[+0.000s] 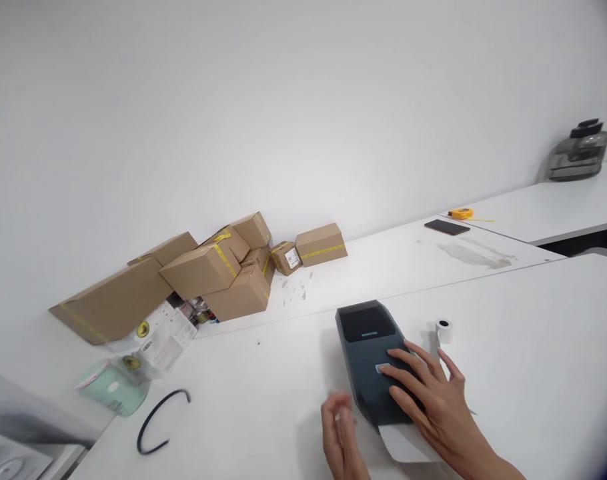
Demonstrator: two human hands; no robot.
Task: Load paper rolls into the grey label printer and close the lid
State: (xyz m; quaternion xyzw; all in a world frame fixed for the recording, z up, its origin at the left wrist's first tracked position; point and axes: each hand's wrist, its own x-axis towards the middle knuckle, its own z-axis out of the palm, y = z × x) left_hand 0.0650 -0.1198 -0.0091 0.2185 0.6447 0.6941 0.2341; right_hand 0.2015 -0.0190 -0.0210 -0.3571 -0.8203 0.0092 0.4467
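Observation:
A dark blue-grey printer (367,360) with a black top panel lies on the white table, and a sheet of white paper (408,445) sticks out from under its near end. My right hand (436,397) rests across the printer with fingers spread, one fingertip on its pale blue button (382,368). Beside the printer's near left corner is my left hand (339,433), blurred, its fingers curled together; whatever they may hold is hidden. A small white paper roll (444,331) stands just beyond my right hand.
Cardboard boxes (243,293) are piled against the wall at left. A black curved band (151,420) and a mint-green container (116,390) lie at left front. Further right are a phone (446,227), a yellow tape measure (461,213) and a grey transparent jug (578,157).

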